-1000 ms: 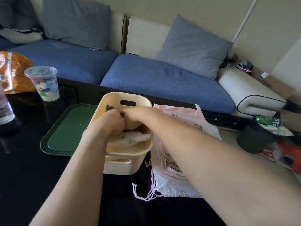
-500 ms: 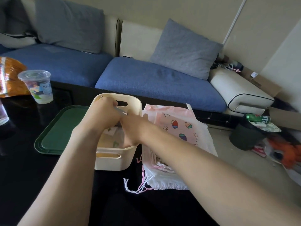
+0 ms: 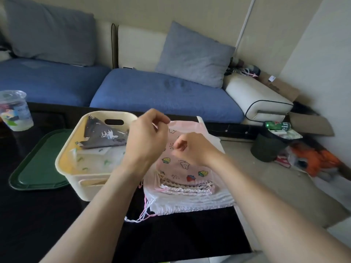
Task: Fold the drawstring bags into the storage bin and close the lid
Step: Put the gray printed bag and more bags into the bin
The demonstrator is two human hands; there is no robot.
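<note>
Pink drawstring bag (image 3: 182, 164) – thin, limp, light – tops the stack at 3 o'clock of storage bin (image 3: 79, 173). Left hand (image 3: 146, 137) pinches its far hem; right hand (image 3: 191, 149) pinches mid-cloth. Best grip looks like corners.

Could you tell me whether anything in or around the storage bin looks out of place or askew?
Mostly tidy. The grey bag lies tilted in the storage bin, one corner riding up toward the rim, and loose drawstrings trail from the bag pile across the table.
</note>
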